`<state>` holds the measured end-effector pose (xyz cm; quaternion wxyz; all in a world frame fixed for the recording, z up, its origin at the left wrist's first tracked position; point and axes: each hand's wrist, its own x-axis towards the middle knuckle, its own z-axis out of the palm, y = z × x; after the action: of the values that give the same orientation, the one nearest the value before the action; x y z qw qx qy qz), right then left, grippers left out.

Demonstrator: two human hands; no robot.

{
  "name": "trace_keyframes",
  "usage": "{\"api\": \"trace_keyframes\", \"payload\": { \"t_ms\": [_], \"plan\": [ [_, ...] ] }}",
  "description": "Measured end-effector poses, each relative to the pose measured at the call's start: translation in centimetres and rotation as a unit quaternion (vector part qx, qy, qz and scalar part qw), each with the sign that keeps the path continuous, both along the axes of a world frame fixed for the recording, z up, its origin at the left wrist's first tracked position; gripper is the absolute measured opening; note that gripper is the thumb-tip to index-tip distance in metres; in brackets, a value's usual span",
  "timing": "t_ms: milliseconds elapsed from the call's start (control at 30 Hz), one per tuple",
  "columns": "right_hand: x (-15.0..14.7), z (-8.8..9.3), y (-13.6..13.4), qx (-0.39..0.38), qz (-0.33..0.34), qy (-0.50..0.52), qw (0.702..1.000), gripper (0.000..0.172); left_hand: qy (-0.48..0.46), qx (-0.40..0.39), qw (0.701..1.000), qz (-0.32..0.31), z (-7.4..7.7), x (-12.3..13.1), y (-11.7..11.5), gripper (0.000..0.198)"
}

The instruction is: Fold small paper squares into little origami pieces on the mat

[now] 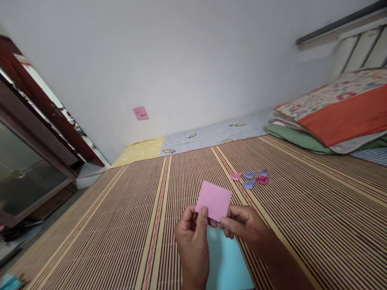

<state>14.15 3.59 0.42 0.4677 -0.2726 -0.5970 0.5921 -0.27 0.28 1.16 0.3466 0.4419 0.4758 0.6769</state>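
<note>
A square of pink paper (214,200) is held up between my two hands, its flat face toward me. My left hand (194,237) pinches its lower left corner, with the thumb on the front. At the lower right edge, my right hand (246,225) grips it between thumb and fingers. Below them a light blue sheet or board (226,262) lies on the striped mat, partly covered by the hands. Beyond my right hand sit several small folded paper pieces, among them a pink one (236,177), a blue one (248,184) and a magenta one (262,179).
The striped mat (136,217) spreads over the bed up to a patterned sheet (205,137) by the wall. Folded bedding (347,114) is piled at the right. A pink note (140,113) is on the wall. A glass-fronted cabinet (27,173) stands left, beyond the mat's edge.
</note>
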Motion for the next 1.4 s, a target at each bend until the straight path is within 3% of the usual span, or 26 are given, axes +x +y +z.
{"api": "trace_keyframes", "payload": {
  "t_ms": [267,500,767,933,1100,1267,1400],
  "plan": [
    [0.3,0.1,0.1,-0.014,-0.028,-0.006,0.999,0.026,0.083,0.024,0.996,0.024,-0.1,-0.1,-0.3,0.036],
    [0.0,0.5,-0.3,0.015,-0.057,0.004,0.998,0.023,-0.078,-0.019,0.996,-0.044,-0.1,0.8,-0.1,0.043],
    [-0.1,0.5,0.0,0.012,-0.075,0.026,0.997,0.019,-0.031,-0.030,0.997,-0.069,0.3,0.5,-0.2,0.033],
    [-0.3,0.1,0.1,-0.013,-0.047,0.049,0.998,0.034,-0.107,-0.028,0.986,-0.126,-0.1,0.6,0.2,0.035],
    [-0.7,0.0,0.0,-0.016,-0.105,0.007,0.994,0.034,-0.138,-0.039,0.984,-0.108,-0.4,0.8,0.3,0.036],
    [-0.9,-0.1,-0.2,0.047,-0.175,-0.028,0.983,0.038,-0.101,-0.032,0.992,-0.065,-0.5,1.1,0.3,0.036],
    [-0.9,-0.4,-0.1,0.019,-0.167,-0.004,0.986,0.044,-0.189,-0.039,0.976,-0.099,-0.4,1.7,0.4,0.037]
  ]
}}
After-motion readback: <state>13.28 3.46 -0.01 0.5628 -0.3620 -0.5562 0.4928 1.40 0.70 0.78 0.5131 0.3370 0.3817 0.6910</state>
